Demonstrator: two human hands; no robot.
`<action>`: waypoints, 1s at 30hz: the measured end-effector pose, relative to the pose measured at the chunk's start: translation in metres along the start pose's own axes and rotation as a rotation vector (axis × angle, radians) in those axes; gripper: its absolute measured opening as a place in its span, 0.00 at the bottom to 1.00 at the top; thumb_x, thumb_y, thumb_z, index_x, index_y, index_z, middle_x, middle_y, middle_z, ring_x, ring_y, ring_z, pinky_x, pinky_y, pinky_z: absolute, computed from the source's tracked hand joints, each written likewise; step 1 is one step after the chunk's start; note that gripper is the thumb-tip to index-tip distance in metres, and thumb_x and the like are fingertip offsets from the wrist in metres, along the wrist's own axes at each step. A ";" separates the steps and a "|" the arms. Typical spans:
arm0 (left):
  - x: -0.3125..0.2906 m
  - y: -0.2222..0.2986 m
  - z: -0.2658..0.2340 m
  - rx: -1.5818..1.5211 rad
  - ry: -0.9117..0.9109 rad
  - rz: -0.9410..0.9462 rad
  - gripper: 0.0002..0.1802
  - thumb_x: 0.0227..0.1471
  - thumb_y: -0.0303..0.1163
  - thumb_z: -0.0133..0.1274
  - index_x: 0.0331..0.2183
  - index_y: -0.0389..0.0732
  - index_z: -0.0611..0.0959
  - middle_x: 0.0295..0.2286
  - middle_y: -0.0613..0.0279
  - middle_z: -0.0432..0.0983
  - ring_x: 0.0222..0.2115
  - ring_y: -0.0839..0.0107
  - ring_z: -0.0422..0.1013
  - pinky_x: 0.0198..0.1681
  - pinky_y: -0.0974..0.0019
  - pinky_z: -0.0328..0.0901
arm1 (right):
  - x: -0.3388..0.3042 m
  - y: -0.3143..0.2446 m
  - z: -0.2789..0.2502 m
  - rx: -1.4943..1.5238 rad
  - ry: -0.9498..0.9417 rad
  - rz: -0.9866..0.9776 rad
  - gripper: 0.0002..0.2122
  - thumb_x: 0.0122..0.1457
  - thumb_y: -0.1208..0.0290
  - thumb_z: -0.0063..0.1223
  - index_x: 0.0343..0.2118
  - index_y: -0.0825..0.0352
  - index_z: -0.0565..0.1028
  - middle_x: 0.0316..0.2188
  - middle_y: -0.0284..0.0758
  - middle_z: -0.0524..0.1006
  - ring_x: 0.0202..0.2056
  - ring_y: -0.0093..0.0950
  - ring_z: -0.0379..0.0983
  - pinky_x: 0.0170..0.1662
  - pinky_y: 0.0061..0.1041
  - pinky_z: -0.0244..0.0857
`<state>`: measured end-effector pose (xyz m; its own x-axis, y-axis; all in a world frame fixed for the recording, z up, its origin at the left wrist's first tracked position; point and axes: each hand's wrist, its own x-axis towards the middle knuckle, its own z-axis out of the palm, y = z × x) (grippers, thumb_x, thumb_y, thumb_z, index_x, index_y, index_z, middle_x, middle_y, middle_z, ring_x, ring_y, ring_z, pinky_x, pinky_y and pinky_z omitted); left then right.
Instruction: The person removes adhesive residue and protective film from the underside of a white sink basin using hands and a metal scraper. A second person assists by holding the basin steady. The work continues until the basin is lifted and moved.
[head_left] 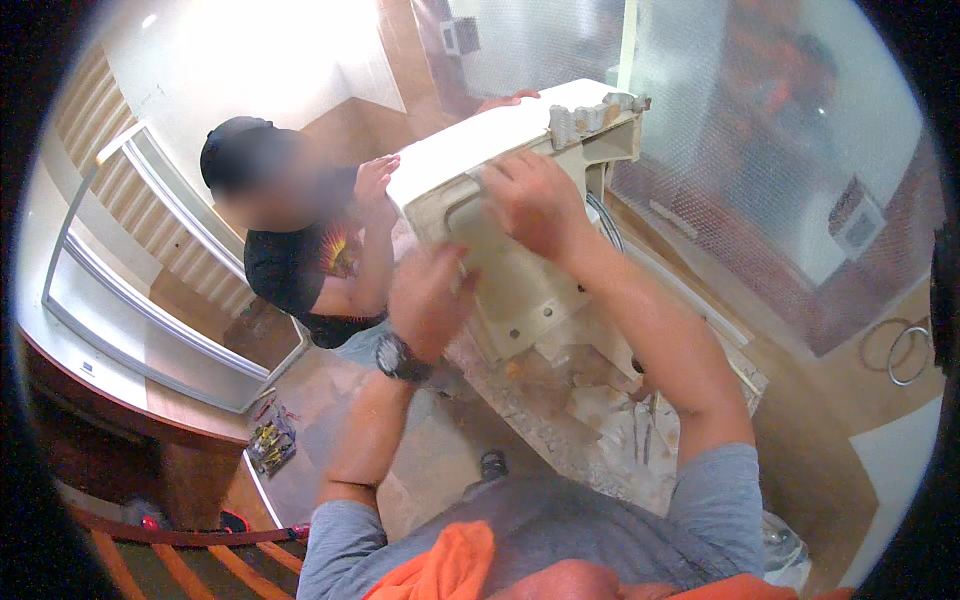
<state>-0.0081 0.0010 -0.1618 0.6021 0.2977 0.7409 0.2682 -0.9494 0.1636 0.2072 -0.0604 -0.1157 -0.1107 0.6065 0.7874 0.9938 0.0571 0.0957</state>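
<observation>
A large white fixture [485, 140] with a smooth top and a hollow cream underside [510, 275] is tilted up in front of me. Its exact kind I cannot make out. My right hand [535, 200] is closed at the upper rim of the underside, fingers curled against the edge. My left hand [430, 305], with a dark watch [400, 358] on the wrist, is beside the left edge of the underside; motion smears its fingers. Another person [310, 230] in a black cap and dark shirt has both hands on the far side of the white top.
Grey lumpy material [590, 118] clings to the fixture's right end. Cables [605, 220] hang behind it, above broken debris [640, 430]. Bubble-wrapped glass panels [760, 150] stand at right. A white frame [150, 330] leans at left, near a bag of tools [272, 437].
</observation>
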 end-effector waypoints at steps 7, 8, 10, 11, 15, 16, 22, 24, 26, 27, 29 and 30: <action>0.073 -0.052 -0.034 0.176 0.034 0.138 0.28 0.39 0.31 0.70 0.46 0.37 0.84 0.49 0.47 0.78 0.54 0.48 0.71 0.59 0.52 0.66 | 0.047 0.019 0.015 -0.240 -0.191 -0.315 0.03 0.52 0.71 0.55 0.29 0.63 0.78 0.32 0.36 0.79 0.39 0.36 0.78 0.44 0.36 0.73; 0.073 -0.057 -0.031 0.162 -0.024 0.126 0.29 0.39 0.32 0.71 0.46 0.37 0.84 0.50 0.46 0.78 0.55 0.47 0.70 0.60 0.51 0.66 | 0.049 0.018 0.013 -0.259 -0.220 -0.331 0.03 0.52 0.71 0.55 0.28 0.63 0.78 0.31 0.36 0.79 0.39 0.36 0.78 0.44 0.36 0.74; 0.072 -0.060 -0.023 0.203 0.000 0.147 0.28 0.38 0.34 0.72 0.44 0.36 0.85 0.49 0.44 0.78 0.55 0.47 0.70 0.60 0.51 0.66 | 0.052 0.019 0.009 -0.290 -0.267 -0.379 0.03 0.53 0.72 0.54 0.28 0.63 0.78 0.30 0.37 0.79 0.39 0.36 0.79 0.44 0.37 0.74; 0.072 -0.059 -0.021 0.216 0.028 0.189 0.28 0.38 0.35 0.72 0.44 0.36 0.85 0.47 0.44 0.78 0.54 0.47 0.71 0.59 0.52 0.67 | 0.053 0.019 0.002 -0.306 -0.312 -0.376 0.03 0.53 0.73 0.53 0.27 0.63 0.78 0.29 0.37 0.79 0.38 0.36 0.80 0.44 0.37 0.75; 0.073 -0.062 -0.016 0.199 0.092 0.185 0.23 0.35 0.38 0.73 0.37 0.42 0.86 0.37 0.50 0.80 0.48 0.48 0.74 0.51 0.50 0.69 | 0.068 0.028 -0.017 -0.174 -0.378 -0.341 0.07 0.52 0.67 0.58 0.24 0.64 0.80 0.27 0.42 0.80 0.34 0.42 0.79 0.41 0.42 0.72; 0.073 -0.063 -0.016 0.204 0.073 0.170 0.22 0.35 0.37 0.73 0.36 0.41 0.85 0.37 0.50 0.80 0.48 0.48 0.74 0.51 0.50 0.69 | 0.066 0.027 -0.018 -0.110 -0.388 -0.267 0.08 0.53 0.67 0.59 0.24 0.66 0.80 0.27 0.44 0.80 0.34 0.45 0.79 0.40 0.44 0.72; 0.077 -0.060 -0.028 0.291 0.007 0.110 0.24 0.39 0.41 0.71 0.37 0.38 0.85 0.40 0.47 0.80 0.48 0.50 0.74 0.53 0.52 0.69 | -0.039 -0.002 -0.018 0.234 -0.700 0.379 0.08 0.52 0.70 0.63 0.31 0.69 0.78 0.29 0.43 0.81 0.34 0.41 0.80 0.38 0.38 0.72; 0.087 -0.043 -0.029 0.315 -0.095 0.060 0.25 0.41 0.43 0.71 0.39 0.37 0.85 0.42 0.47 0.80 0.50 0.50 0.74 0.53 0.53 0.69 | -0.163 0.007 0.029 0.294 -0.878 0.451 0.10 0.50 0.70 0.63 0.34 0.70 0.81 0.30 0.47 0.82 0.33 0.42 0.80 0.38 0.41 0.72; 0.101 -0.025 -0.028 0.356 -0.234 0.004 0.25 0.44 0.47 0.69 0.37 0.37 0.85 0.40 0.50 0.81 0.49 0.50 0.75 0.53 0.51 0.70 | -0.258 -0.016 0.040 0.380 -1.084 0.646 0.15 0.54 0.63 0.60 0.39 0.68 0.82 0.34 0.48 0.82 0.36 0.49 0.79 0.42 0.46 0.72; 0.111 -0.020 -0.025 0.344 -0.317 -0.027 0.25 0.44 0.47 0.68 0.38 0.37 0.85 0.41 0.49 0.81 0.50 0.51 0.75 0.53 0.51 0.70 | -0.340 -0.016 0.066 0.412 -1.002 0.651 0.18 0.56 0.59 0.60 0.43 0.67 0.82 0.36 0.48 0.83 0.37 0.50 0.79 0.44 0.45 0.73; 0.127 -0.010 -0.024 0.388 -0.484 -0.116 0.27 0.46 0.48 0.68 0.41 0.35 0.85 0.43 0.47 0.80 0.51 0.52 0.75 0.55 0.52 0.69 | -0.376 -0.049 0.068 0.373 -0.750 0.754 0.22 0.55 0.55 0.62 0.47 0.67 0.81 0.39 0.49 0.83 0.41 0.50 0.80 0.47 0.44 0.72; 0.134 -0.002 -0.026 0.368 -0.467 -0.088 0.28 0.46 0.48 0.68 0.41 0.35 0.85 0.44 0.47 0.80 0.52 0.52 0.74 0.55 0.52 0.69 | -0.378 -0.051 0.068 0.347 -0.706 0.728 0.23 0.55 0.54 0.62 0.48 0.67 0.80 0.40 0.49 0.83 0.42 0.50 0.79 0.47 0.44 0.72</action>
<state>0.0525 0.0406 -0.0464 0.8100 0.4658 0.3563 0.5251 -0.8466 -0.0868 0.1989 -0.2386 -0.4600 0.4320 0.9008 0.0442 0.7797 -0.3484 -0.5203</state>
